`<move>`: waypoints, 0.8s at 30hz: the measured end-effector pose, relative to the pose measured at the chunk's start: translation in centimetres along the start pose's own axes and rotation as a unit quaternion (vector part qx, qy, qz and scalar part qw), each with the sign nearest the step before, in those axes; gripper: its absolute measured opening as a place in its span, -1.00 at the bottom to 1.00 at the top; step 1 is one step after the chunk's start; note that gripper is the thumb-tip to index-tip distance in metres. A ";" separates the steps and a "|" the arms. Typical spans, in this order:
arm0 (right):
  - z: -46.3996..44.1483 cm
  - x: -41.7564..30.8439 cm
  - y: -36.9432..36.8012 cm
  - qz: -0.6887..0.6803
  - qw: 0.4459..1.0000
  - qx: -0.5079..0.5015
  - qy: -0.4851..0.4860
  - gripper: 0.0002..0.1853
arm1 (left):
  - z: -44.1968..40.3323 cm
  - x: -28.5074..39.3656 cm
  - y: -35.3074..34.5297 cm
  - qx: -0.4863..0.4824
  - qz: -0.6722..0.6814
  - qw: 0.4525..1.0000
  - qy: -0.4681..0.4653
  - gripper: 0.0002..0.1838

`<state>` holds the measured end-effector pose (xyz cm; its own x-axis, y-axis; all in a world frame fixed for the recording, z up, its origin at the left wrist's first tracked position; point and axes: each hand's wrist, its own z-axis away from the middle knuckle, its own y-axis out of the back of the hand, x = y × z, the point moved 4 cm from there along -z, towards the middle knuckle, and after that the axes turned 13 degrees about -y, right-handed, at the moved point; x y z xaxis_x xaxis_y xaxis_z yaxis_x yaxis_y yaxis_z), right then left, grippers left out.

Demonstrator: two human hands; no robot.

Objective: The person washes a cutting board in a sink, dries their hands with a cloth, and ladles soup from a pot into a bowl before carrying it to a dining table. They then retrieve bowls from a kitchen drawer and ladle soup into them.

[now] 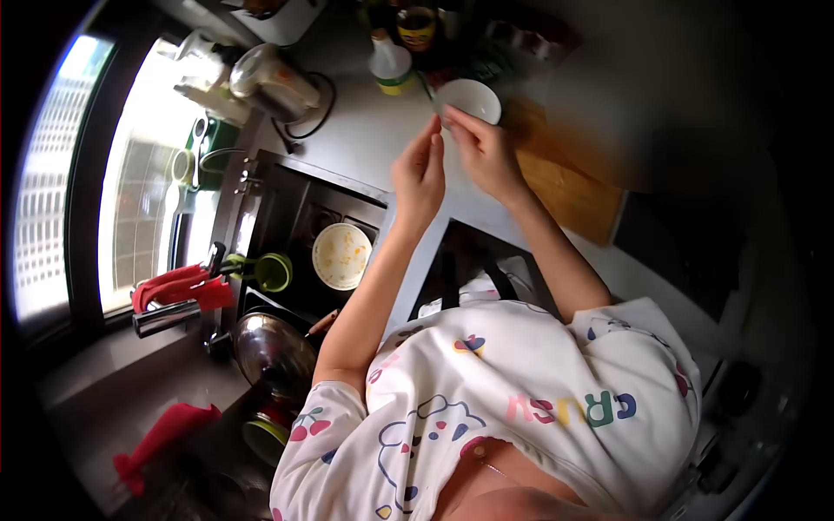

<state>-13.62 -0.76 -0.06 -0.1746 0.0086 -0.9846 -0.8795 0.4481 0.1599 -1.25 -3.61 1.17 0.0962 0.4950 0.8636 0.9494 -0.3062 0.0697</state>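
Note:
Over the grey counter, my left hand and my right hand come close together at the fingertips. Each hand has its fingers pressed together in a pinch. Something small and thin seems to be between the fingertips, too small to name. Just beyond them stands a white bowl, partly hidden by my right hand. A wooden cutting board lies to the right of my right forearm.
A kettle with a black cord and a white bottle stand on the counter. Left of my forearm, the sink holds a bowl with orange bits. A green cup, a metal lid and red gloves are nearby.

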 end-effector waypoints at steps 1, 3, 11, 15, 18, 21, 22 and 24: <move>0.6 3.7 1.7 -0.002 0.999 0.048 -0.013 -0.70 | 0.9 -3.1 -0.5 -0.028 0.019 0.998 0.053 -0.65; 8.9 10.8 9.9 0.112 0.978 0.131 -0.116 -0.70 | 8.4 -7.5 -3.8 -0.072 -0.015 0.989 0.126 -0.63; 16.4 22.1 25.5 0.302 0.861 0.323 -0.252 -0.67 | 11.0 -16.5 -9.3 -0.177 -0.187 0.959 0.114 -0.60; 16.5 22.4 26.7 0.379 0.836 0.386 -0.093 -0.66 | 10.8 -18.1 -11.1 -0.166 -0.156 0.971 0.080 -0.61; 16.7 23.1 27.7 0.286 0.856 0.351 -0.248 -0.66 | 10.6 -19.1 -11.5 -0.201 -0.165 0.950 0.171 -0.62; 16.8 24.0 28.1 0.263 0.857 0.363 -0.255 -0.64 | 10.6 -19.9 -11.9 -0.187 -0.192 0.941 0.209 -0.55; 16.8 23.9 28.0 0.241 0.860 0.362 -0.266 -0.64 | 10.8 -19.0 -12.1 -0.168 -0.216 0.940 0.205 -0.52; 17.2 23.9 27.4 0.197 0.867 0.358 -0.286 -0.63 | 11.4 -18.1 -12.0 -0.156 -0.277 0.931 0.182 -0.44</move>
<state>-34.25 27.11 -20.42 0.0286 0.6377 -0.7698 -0.2661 0.7472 0.6090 -10.93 0.36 -21.02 -0.5431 0.3571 0.7600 0.6847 -0.3356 0.6470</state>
